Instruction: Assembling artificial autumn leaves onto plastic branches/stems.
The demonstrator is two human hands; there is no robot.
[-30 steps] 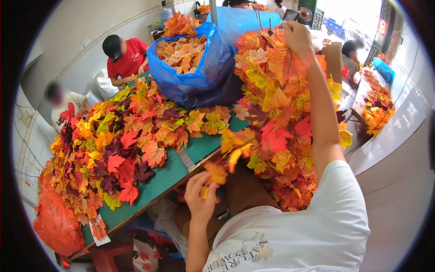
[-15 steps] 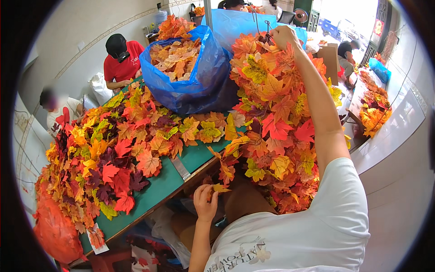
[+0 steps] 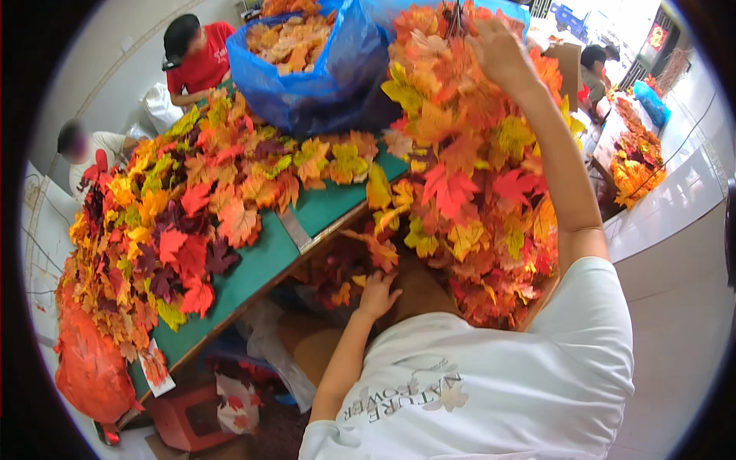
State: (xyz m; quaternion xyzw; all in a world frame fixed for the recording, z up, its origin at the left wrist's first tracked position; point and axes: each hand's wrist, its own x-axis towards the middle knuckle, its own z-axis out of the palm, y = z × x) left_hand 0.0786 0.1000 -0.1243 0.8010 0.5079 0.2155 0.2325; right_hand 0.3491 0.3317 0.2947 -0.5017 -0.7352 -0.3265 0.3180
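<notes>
A thick bundle of artificial maple-leaf garlands (image 3: 460, 153), in orange, red and yellow, hangs from a dark metal hook (image 3: 458, 17) in front of me on the right. My right hand (image 3: 506, 57) is raised at the top of it, its fingers curled into the upper leaves; their tips are partly hidden and blurred. Low down by the table edge is my left hand (image 3: 376, 297), thumb and fingers apart. Just above its fingertips dangles an orange leaf strand (image 3: 381, 251), and a small yellow leaf (image 3: 359, 281) shows beside them.
Heaped leaves (image 3: 184, 222) cover much of the green table (image 3: 314, 207). A blue plastic bag (image 3: 307, 100) of pale orange leaves stands at the back, a red bag (image 3: 92, 360) at the left end. Two people sit across the table; a red stool (image 3: 192, 418) is below.
The view has tilted down. My left hand has moved right and up toward the hanging strand, away from the yellow leaf tip it held. My right hand has slid slightly right of the hook.
</notes>
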